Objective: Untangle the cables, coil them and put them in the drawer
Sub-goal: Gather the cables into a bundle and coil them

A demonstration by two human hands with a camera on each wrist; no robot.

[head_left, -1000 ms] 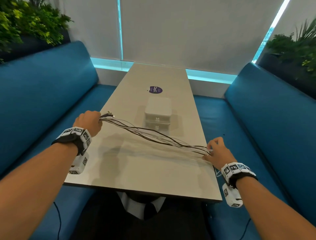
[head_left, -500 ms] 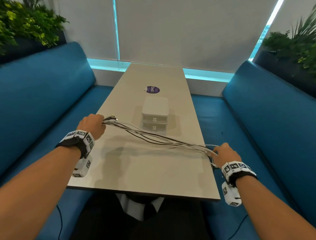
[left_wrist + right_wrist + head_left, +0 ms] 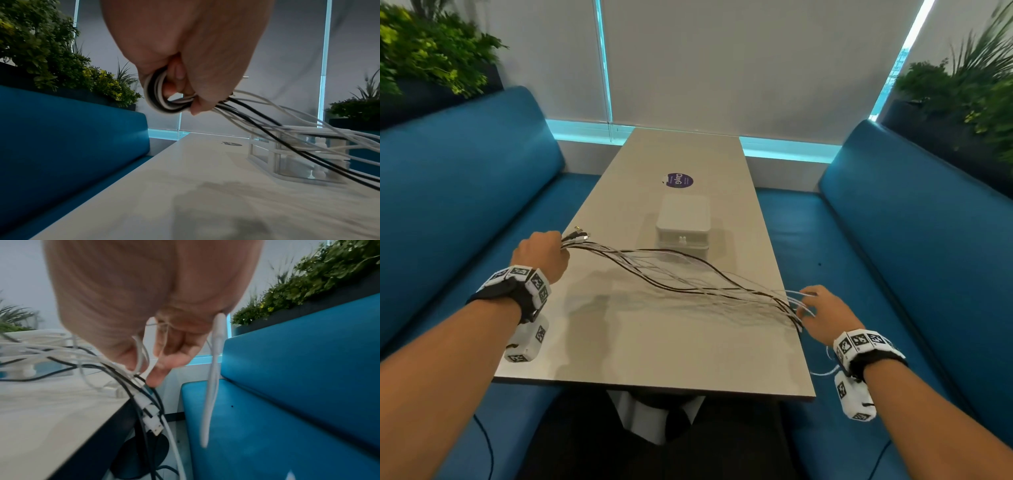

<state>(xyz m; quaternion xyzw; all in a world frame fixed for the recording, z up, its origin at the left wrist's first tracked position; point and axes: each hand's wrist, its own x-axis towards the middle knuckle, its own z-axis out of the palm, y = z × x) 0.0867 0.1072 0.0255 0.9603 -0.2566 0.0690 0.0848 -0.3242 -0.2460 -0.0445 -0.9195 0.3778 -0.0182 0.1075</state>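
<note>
So your left hand (image 3: 541, 255) is clamped around one end of the cables (image 3: 681, 279), fingers curled tight over a little loop of black and white strands, plugs poking out past your knuckles. From there the bundle runs across the table (image 3: 654, 339) above the surface to your right hand (image 3: 825, 317) at the table's right edge. That one's loose, fingers spread, with a few white strands threaded between them; the USB plugs (image 3: 151, 420) dangle off the edge below it. The drawer unit (image 3: 683, 222) sits mid-table just behind the cables, both drawers closed. Can't tell what's in them.
</note>
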